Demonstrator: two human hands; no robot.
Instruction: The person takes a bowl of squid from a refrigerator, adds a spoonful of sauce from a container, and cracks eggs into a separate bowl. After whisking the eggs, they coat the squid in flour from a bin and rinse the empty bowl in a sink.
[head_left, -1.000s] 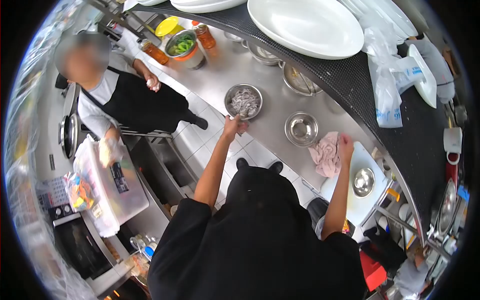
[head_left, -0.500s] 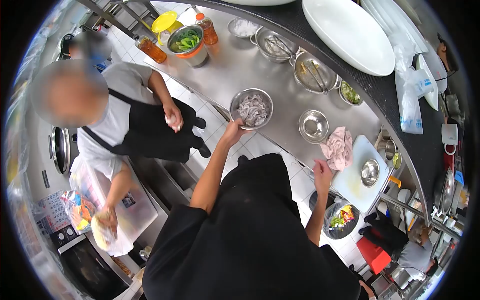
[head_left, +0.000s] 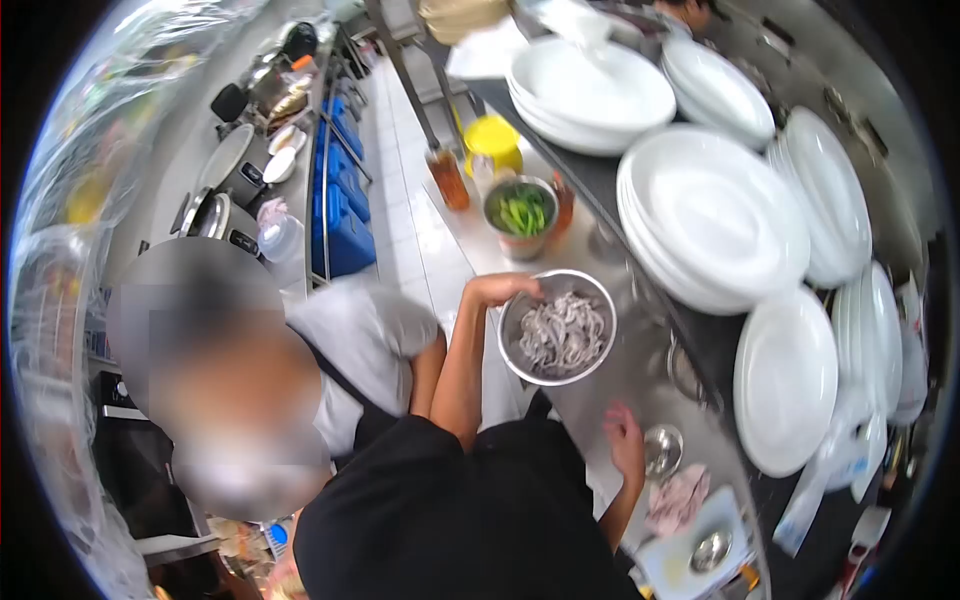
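My left hand (head_left: 503,290) grips the rim of a steel bowl (head_left: 508,345), with the thumb over its edge. Greyish-white strips (head_left: 562,334) fill the bowl's bottom; they look like sliced squid. Below and to the right, my right hand (head_left: 624,436) hangs over the counter's edge, empty, with its fingers slightly apart. Close beside it on the counter is a small steel bowl (head_left: 662,451). A pink cloth (head_left: 679,500) lies crumpled past that small bowl.
A person in a grey shirt (head_left: 372,325) stands close at my left. Green vegetables fill a metal container (head_left: 519,215) near bottles (head_left: 449,180) and a yellow-lidded tub (head_left: 492,145). Stacked white plates (head_left: 711,215) line the raised shelf. A cutting board (head_left: 700,555) holds another small bowl.
The view has swung left. My left hand with the bowl now appears nearer and larger, closer to the green vegetables. The other person is nearer in view.
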